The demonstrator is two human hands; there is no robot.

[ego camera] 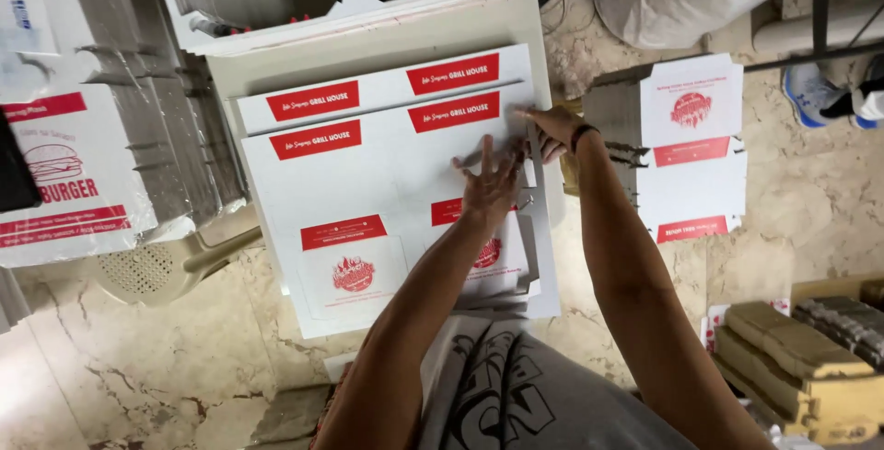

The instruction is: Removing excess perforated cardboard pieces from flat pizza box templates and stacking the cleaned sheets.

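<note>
At far left, a stack of white bags with red print [64, 174]. On the white surface [543, 257] — flat white box blank [368, 201] with red panels, lying over a second blank [368, 91]. Left hand [488, 183] flat on the blank, fingers spread wide. Right hand [552, 128] at the blank's right edge, fingers loosely curled on it — grip unclear. Further right, a stack of blanks [686, 146] on the floor.

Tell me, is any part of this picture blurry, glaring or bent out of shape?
Head view: the left hand is a bit motion-blurred on the white printed cardboard sheet; the right hand at its edge looks sharper; lighting is soft with faint shadows, no harsh glare; straight edges bow slightly, a wide-lens effect.
</note>
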